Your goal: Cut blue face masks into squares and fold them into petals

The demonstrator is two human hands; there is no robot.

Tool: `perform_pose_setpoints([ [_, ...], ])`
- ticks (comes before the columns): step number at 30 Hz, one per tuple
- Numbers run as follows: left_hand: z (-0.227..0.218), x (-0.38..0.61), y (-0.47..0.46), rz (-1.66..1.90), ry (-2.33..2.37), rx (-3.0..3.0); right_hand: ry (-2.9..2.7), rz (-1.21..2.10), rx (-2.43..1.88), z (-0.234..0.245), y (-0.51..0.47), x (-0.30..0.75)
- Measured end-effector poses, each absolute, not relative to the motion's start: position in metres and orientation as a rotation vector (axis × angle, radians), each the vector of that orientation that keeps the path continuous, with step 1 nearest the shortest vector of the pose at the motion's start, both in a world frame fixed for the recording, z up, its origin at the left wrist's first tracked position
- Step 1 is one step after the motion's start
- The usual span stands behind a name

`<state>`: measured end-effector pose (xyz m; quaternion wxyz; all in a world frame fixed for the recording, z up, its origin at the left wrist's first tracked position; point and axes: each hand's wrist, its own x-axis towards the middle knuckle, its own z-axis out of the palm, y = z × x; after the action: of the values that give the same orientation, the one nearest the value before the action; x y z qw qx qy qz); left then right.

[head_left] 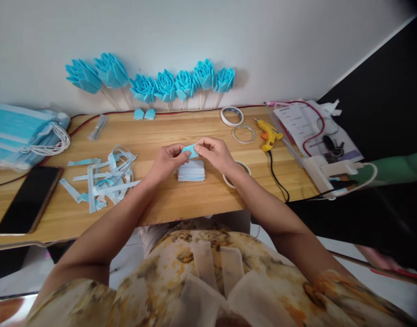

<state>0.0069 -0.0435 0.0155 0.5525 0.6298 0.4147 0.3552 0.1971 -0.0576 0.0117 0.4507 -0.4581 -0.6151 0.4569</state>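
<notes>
Between my two hands is a small folded piece of light blue mask fabric (189,150). My left hand (170,159) pinches its left side with thumb and fingers. On its right side, the thumb and fingers of my right hand (213,152) close on it too. Just below the hands lies a neat stack of cut fabric squares (191,171), pale on top with blue edges. Two folded blue petals (149,114) rest at the back of the table. Blue fabric flowers on sticks (165,86) lean against the wall.
Cut strips (106,177) lie in a heap on the left, near a phone (29,200) and a pile of blue face masks (21,127). Tape rolls (232,116) and a yellow glue gun (268,134) are on the right. A power strip (331,175) sits at the right edge.
</notes>
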Motion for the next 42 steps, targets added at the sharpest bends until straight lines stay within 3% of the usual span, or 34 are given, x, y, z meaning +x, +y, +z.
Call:
perform_pose_setpoints([
  [5,0.016,0.005,-0.043,0.844,0.998,1.506,-1.582,1.163,-1.105,0.011,-0.056,0.201],
  [16,0.004,0.002,-0.035,0.954,0.969,1.519,-1.676,0.909,-1.133,0.003,-0.048,0.2],
  [26,0.011,0.005,-0.038,1.033,1.098,1.436,-1.543,0.64,-1.335,0.045,-0.067,0.265],
  [33,0.014,0.008,-0.038,1.036,1.138,1.419,-1.617,0.476,-1.696,0.011,-0.105,0.278],
  [42,0.007,0.005,-0.034,1.032,1.116,1.425,-1.845,0.345,-1.697,-0.003,-0.085,0.258],
])
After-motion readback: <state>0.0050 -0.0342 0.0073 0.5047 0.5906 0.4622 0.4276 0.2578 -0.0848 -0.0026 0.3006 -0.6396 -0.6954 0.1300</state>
